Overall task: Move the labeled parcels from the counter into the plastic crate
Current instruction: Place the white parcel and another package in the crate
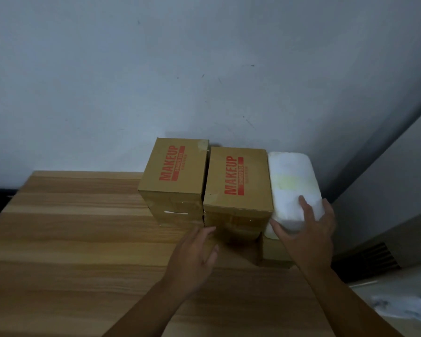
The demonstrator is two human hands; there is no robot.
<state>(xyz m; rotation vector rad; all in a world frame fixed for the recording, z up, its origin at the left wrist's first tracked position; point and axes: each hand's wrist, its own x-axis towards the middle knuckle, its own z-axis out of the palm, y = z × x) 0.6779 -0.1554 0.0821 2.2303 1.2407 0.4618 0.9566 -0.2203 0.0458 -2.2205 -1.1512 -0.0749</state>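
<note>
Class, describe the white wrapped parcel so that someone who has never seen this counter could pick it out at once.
Start at the wooden counter against the grey wall and go to its far right end, where a row of parcels stands. The white wrapped parcel is the rightmost, beside two brown boxes. It alone is soft, rounded and unprinted, and the right hand rests on its near end.

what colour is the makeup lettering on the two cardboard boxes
Red, printed on both brown cardboard boxes; clearest in the head view.
</note>
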